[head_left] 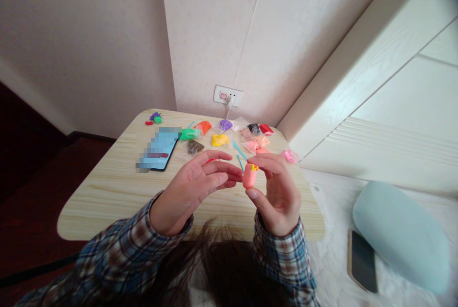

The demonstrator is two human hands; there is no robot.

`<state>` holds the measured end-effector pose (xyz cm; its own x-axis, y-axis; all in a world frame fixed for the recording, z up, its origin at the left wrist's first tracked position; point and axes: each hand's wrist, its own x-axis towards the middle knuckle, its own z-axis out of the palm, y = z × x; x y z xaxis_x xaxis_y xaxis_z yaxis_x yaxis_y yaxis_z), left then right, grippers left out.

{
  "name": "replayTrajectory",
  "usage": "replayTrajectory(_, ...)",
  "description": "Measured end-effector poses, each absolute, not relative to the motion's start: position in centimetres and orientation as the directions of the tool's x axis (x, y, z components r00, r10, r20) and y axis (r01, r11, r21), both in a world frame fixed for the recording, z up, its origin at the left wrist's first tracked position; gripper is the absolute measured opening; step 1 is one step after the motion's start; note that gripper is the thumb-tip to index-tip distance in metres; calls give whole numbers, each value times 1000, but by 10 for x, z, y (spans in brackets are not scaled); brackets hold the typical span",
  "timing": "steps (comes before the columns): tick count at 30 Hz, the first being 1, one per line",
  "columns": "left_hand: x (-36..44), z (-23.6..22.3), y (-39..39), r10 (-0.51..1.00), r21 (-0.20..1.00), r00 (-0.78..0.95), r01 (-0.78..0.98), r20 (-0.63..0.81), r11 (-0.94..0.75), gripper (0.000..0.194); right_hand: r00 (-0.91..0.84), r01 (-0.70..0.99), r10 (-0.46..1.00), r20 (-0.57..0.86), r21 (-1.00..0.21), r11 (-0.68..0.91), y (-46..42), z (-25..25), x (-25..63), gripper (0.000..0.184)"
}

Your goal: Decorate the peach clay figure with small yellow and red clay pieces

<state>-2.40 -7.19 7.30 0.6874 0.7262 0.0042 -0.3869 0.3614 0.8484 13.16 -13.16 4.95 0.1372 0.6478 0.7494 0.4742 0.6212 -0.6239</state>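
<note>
Between the thumb and fingers of my right hand is a small rounded piece of pink modelling clay with yellow bits on its upper right. My left hand is held just left of it, fingers stretched out and loosely together. Its fingertips reach close to the clay; whether they touch it I cannot tell. Beyond the hands, two light-blue modelling tools lie on the wooden table. Something red shows partly behind the left fingers.
Bagged clay in several colours, among it yellow, green and purple, lies along the table's back. A phone rests at the left. Small clay pieces sit at the far left corner. Right of the table are another phone and a pale-blue cushion.
</note>
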Motion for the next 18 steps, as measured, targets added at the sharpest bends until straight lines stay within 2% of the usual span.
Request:
replayTrajectory(9,-21,79,-80,748,861,661,-345,-58,372,28,32,509,659,751,-580,636,-131,55,121,34)
replayTrajectory(18,-20,77,-79,744,854,666,-351,-59,383,27,25,534,645,764,-556,637,-132,55,123,34)
